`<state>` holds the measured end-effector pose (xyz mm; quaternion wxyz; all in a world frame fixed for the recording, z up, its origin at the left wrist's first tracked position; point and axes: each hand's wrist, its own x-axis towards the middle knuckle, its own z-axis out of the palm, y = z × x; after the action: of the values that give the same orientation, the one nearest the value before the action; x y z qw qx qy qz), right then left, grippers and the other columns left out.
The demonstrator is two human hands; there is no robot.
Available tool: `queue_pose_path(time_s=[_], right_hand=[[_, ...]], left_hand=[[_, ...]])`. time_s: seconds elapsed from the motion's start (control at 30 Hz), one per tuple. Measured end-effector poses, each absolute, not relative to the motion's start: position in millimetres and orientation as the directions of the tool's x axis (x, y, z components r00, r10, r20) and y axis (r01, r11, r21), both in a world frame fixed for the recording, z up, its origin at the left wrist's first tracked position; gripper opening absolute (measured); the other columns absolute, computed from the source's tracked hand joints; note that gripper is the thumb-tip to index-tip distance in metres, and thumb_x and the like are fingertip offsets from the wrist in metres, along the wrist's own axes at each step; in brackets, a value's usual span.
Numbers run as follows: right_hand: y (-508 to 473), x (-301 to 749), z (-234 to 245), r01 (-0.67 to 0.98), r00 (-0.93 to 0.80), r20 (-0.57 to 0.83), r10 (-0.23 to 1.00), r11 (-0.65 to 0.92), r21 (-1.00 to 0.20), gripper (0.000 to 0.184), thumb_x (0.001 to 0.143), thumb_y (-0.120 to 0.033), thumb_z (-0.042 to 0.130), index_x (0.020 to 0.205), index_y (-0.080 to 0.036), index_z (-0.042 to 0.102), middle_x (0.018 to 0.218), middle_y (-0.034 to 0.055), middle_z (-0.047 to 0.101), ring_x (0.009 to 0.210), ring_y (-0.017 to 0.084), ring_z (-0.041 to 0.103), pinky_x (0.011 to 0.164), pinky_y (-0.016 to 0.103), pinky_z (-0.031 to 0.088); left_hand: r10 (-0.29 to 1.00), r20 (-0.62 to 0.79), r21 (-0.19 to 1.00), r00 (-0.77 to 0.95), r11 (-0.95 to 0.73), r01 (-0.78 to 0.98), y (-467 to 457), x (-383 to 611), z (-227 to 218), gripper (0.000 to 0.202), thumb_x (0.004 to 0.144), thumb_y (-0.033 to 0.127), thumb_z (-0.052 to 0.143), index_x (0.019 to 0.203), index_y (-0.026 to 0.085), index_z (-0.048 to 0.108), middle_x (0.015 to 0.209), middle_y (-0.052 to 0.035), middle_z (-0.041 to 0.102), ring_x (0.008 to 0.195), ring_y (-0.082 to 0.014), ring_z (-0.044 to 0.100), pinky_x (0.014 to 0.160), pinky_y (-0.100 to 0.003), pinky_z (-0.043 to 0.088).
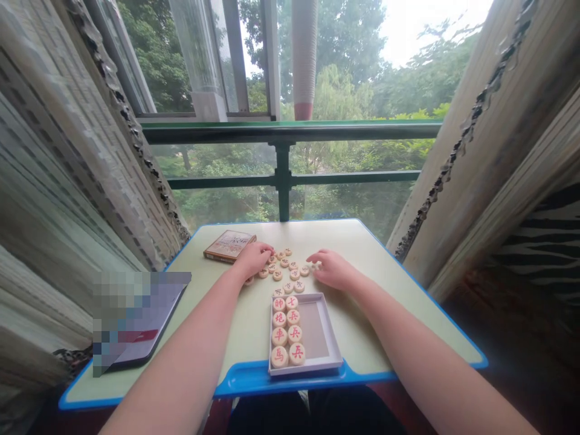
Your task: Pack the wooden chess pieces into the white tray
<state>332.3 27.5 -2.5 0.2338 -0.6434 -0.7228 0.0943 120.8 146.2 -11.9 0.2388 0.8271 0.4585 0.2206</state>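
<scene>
Round wooden xiangqi pieces (pixel 277 275) lie scattered in the middle of the table, most of them face up. At their left edge my left hand (pixel 254 258) reaches in, fingers bent together and closed on a xiangqi piece at the fingertips, partly hidden. My right hand (pixel 333 269) hovers or rests at the right edge of the pieces with its fingers apart; whether it touches one I cannot tell. Nearer to me stands a shallow white box (pixel 333 341). Two columns of red-lettered pieces (pixel 280 335) fill its left side, and its right side shows bare bottom.
A brown printed box lid (pixel 230 244) lies beyond my left hand. On the left of the table is a dark flat device (pixel 154 314), partly pixelated. The table (pixel 385 338) has a blue rim. Curtains (pixel 453 133) hang at both sides, and a green railing (pixel 362 130) stands behind.
</scene>
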Motion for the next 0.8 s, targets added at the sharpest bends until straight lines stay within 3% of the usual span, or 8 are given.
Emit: queue_pose_path(time_s=[0.2, 0.27, 0.37, 0.47, 0.6, 0.8], right_hand=[[33, 329, -8, 0.818, -0.153, 0.29, 0.945, 0.286, -0.5, 0.04, 0.066, 0.003, 0.047, 0.092, -0.02, 0.067, 0.1, 0.0053, 0.064, 0.083, 0.014, 0.06, 0.077, 0.025, 0.048], [34, 328, -8, 0.822, -0.161, 0.305, 0.938, 0.299, -0.485, 0.039, 0.066, 0.002, 0.048, 0.092, -0.019, 0.067, 0.103, 0.0061, 0.063, 0.09, 0.016, 0.059, 0.081, 0.027, 0.047], [34, 328, -7, 0.868, -0.143, 0.301, 0.943, 0.266, -0.42, 0.031, 0.068, -0.003, 0.052, 0.09, -0.018, 0.068, 0.097, 0.0075, 0.065, 0.092, 0.019, 0.059, 0.086, 0.031, 0.045], [34, 328, -7, 0.893, -0.115, 0.309, 0.944, 0.234, -0.384, 0.022, 0.074, -0.012, 0.054, 0.09, -0.017, 0.069, 0.092, 0.008, 0.067, 0.087, 0.019, 0.059, 0.084, 0.032, 0.045], [36, 329, -9, 0.886, -0.117, 0.308, 0.944, 0.239, -0.397, 0.025, 0.076, -0.013, 0.054, 0.096, -0.02, 0.067, 0.093, 0.0059, 0.068, 0.087, 0.018, 0.06, 0.083, 0.032, 0.046], [36, 329, -11, 0.858, -0.14, 0.315, 0.939, 0.273, -0.435, 0.038, 0.069, 0.001, 0.049, 0.096, -0.019, 0.067, 0.105, 0.006, 0.065, 0.096, 0.018, 0.059, 0.083, 0.028, 0.046]], left_hand=[[0.87, 0.173, 0.568, 0.462, -0.471, 0.674, 142, 121, 0, 0.024, 0.073, 0.023, 0.045, 0.083, 0.017, 0.067, 0.101, -0.0066, 0.067, 0.093, -0.02, 0.06, 0.084, -0.03, 0.046], [0.876, 0.045, 0.505, 0.48, -0.435, 0.746, 138, 115, 9, 0.023, 0.068, 0.021, 0.048, 0.083, 0.017, 0.066, 0.091, -0.0071, 0.069, 0.086, -0.0215, 0.062, 0.074, -0.03, 0.048], [0.846, -0.152, 0.465, 0.51, -0.395, 0.793, 132, 100, 22, 0.026, 0.063, 0.023, 0.053, 0.086, 0.017, 0.064, 0.092, -0.0067, 0.068, 0.083, -0.0218, 0.062, 0.062, -0.026, 0.047], [0.799, -0.257, 0.475, 0.544, -0.386, 0.791, 128, 88, 29, 0.037, 0.059, 0.029, 0.06, 0.094, 0.019, 0.062, 0.097, -0.0062, 0.066, 0.076, -0.0199, 0.062, 0.054, -0.023, 0.044], [0.747, -0.257, 0.513, 0.613, -0.432, 0.741, 125, 88, 28, 0.038, 0.056, 0.037, 0.065, 0.09, 0.019, 0.063, 0.097, -0.0053, 0.067, 0.074, -0.0177, 0.061, 0.053, -0.022, 0.043], [0.825, -0.192, 0.398, 0.532, -0.43, 0.81, 122, 100, 22, 0.042, 0.053, 0.055, 0.066, 0.072, 0.018, 0.062, 0.073, -0.0038, 0.067, 0.067, -0.0185, 0.059, 0.049, -0.023, 0.038]])
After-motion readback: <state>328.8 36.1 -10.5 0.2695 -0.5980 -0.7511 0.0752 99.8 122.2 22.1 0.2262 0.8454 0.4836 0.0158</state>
